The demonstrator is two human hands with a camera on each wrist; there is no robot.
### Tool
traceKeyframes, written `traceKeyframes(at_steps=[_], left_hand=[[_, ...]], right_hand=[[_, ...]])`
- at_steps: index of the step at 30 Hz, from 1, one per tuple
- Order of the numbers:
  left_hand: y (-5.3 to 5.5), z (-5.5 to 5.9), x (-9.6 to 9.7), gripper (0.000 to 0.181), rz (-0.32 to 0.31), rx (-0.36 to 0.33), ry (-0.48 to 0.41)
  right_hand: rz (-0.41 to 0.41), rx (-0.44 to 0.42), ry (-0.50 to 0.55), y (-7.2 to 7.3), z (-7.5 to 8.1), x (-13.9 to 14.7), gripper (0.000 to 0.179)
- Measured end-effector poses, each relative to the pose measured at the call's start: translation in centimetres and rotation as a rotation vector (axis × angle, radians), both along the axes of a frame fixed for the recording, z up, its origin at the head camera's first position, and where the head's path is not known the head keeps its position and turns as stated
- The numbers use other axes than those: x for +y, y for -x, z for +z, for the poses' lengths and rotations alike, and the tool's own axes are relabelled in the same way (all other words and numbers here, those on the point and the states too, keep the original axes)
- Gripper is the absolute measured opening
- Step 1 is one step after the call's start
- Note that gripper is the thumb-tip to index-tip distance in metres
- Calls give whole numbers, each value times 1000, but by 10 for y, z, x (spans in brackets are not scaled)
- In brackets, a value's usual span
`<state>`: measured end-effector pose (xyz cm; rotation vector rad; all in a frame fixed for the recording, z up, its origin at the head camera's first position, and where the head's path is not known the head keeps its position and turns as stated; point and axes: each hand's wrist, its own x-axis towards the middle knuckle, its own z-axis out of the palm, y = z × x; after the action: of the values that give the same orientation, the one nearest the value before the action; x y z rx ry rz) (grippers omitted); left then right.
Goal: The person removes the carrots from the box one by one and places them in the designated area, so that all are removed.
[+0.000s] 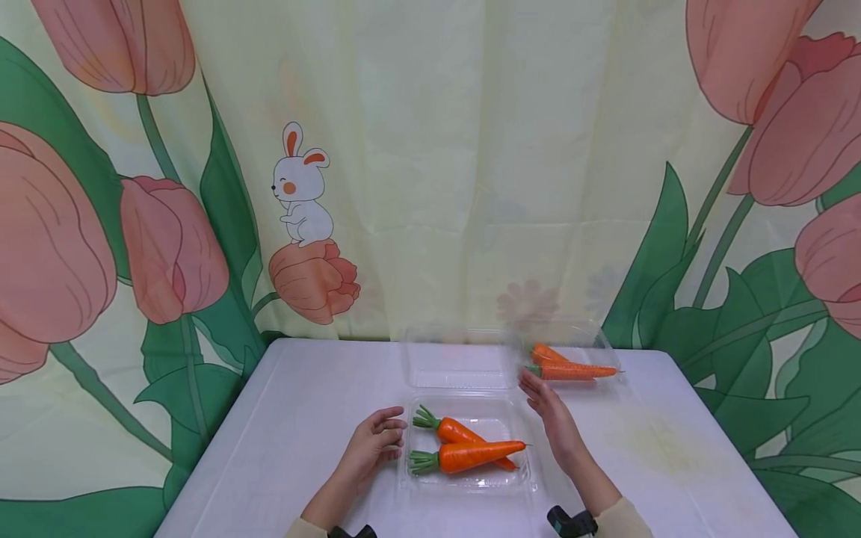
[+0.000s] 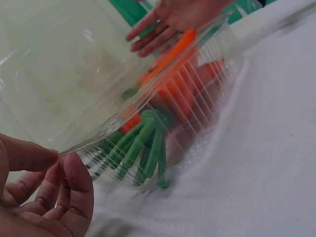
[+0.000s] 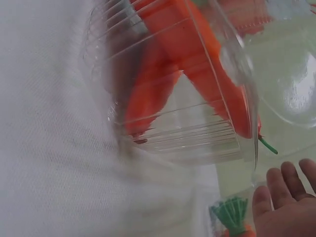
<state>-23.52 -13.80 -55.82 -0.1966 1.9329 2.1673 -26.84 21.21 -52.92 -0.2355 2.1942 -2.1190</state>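
A clear plastic box stands on the table in front of me. Two orange carrots with green tops lie crossed in it, a front carrot over a rear carrot. My left hand is at the box's left side; in the left wrist view the thumb and fingers of this left hand pinch its rim. On the right side, my right hand is held up with fingers extended, holding nothing. The right wrist view shows this right hand near the box's rim; contact there cannot be told.
Behind the near box a clear plastic panel, seemingly an open lid, is raised. At the back right sits another clear container with more carrots. A curtain printed with tulips and a rabbit hangs behind the white table.
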Motion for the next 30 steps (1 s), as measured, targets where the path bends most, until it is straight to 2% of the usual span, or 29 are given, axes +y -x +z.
traceKeyframes(at_steps=[6, 16, 20, 26, 30], left_hand=[[-3, 2, 1, 53, 0, 2, -5], [-5, 1, 0, 53, -2, 2, 8], [-6, 1, 0, 54, -2, 1, 0], [-7, 0, -2, 53, 1, -5, 3], [-7, 1, -3, 53, 8, -12, 8]], right_hand=[[11, -38, -2, 2, 1, 1, 77], [73, -127, 17, 5, -8, 3, 70], [55, -124, -54, 5, -10, -1, 68], [-25, -90, -275, -1, -7, -9, 60], [-14, -81, -319, -5, -5, -8, 57]])
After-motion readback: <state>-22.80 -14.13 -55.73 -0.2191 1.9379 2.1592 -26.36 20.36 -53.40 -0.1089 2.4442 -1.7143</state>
